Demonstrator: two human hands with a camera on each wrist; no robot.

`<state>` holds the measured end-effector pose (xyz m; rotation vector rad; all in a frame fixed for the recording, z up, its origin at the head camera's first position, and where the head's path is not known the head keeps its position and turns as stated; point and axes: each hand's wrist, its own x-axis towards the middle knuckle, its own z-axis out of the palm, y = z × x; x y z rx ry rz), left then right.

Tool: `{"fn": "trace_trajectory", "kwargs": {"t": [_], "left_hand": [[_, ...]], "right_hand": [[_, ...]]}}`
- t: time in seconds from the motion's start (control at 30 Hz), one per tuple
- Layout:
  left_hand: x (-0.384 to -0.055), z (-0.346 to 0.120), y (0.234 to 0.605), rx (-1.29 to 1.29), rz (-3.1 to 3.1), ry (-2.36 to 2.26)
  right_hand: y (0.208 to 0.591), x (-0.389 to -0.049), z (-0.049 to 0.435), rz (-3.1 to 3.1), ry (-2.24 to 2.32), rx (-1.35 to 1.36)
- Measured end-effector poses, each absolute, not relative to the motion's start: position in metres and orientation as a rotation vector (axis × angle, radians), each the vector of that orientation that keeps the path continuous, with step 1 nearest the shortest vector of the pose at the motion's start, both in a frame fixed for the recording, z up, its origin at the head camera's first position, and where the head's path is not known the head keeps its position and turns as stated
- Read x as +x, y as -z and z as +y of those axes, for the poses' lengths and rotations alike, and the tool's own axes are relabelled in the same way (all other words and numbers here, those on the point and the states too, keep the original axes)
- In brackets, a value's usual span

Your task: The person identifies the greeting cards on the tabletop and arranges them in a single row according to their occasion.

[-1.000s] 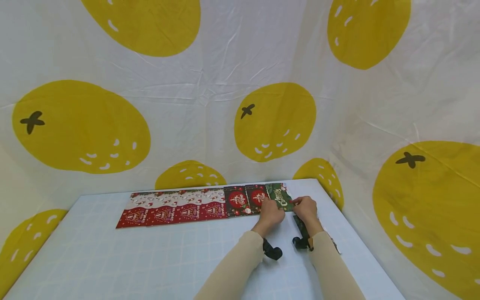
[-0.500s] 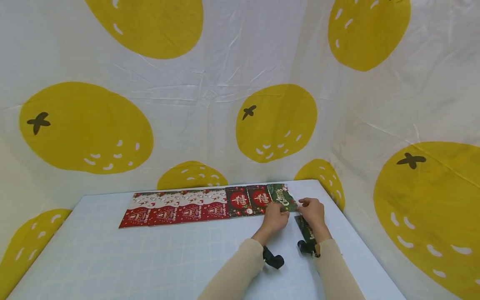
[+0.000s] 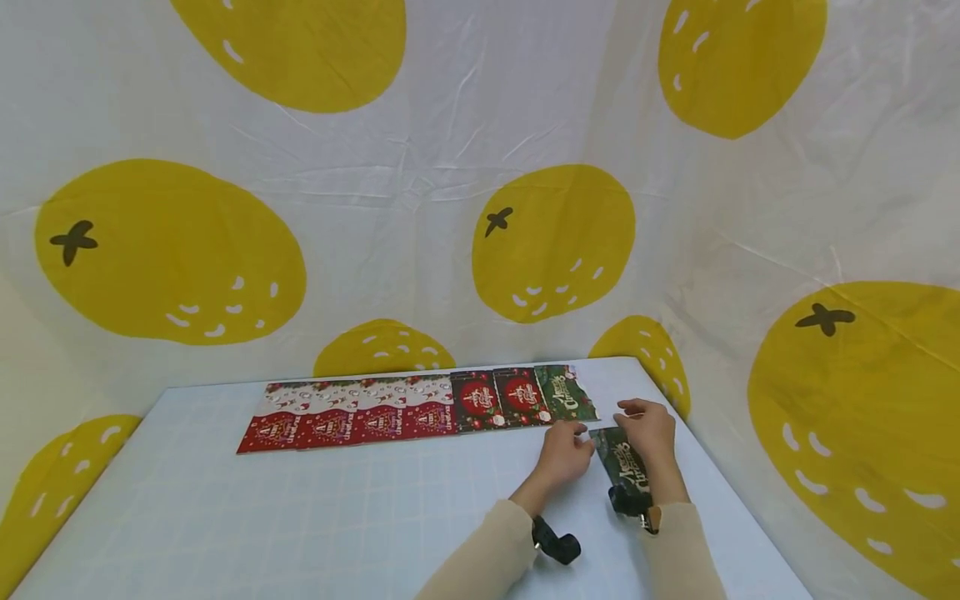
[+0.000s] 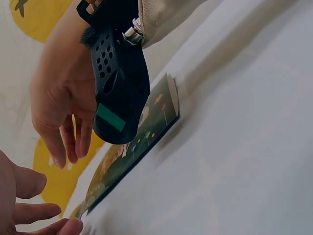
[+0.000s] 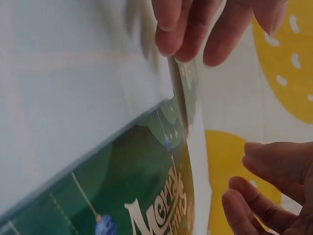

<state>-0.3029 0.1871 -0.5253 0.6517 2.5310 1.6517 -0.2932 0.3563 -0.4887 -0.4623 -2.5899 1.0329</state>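
In the head view, my left hand is just in front of the row's green "Merry Christmas" card. Its fingers are loosely bent with nothing seen between them; whether the fingertips touch a card edge is unclear. To its right, my right hand hovers over a second, darker green card, thumb and fingers apart and holding nothing. That darker card lies partly hidden beneath the right wrist and its black camera. Its gold lettering shows in the right wrist view, where the right hand is clear of the card.
Several red-and-white Christmas cards overlap in a row along the table's back. Two dark red cards continue that row rightward. A pale checked cloth covers the table. Fabric printed with yellow fruit hangs behind and at the right.
Both hands have drawn back from the row's green card, toward the right and nearer. The right hand has let go of its edge, and more of the darker green card is now uncovered.
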Motion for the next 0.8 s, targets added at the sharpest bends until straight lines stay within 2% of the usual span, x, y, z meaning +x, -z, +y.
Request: {"fn": "trace_trajectory", "kwargs": {"t": [0.4, 0.8], "left_hand": [[-0.288, 0.196, 0.530, 0.556, 2.394, -1.715], [-0.278, 0.198, 0.533, 0.472, 2.305, -1.822]], "right_hand": [[0.491, -0.273, 0.379, -2.616, -1.113, -0.549], [0.507, -0.278, 0.395, -2.685, -1.128, -0.628]]}}
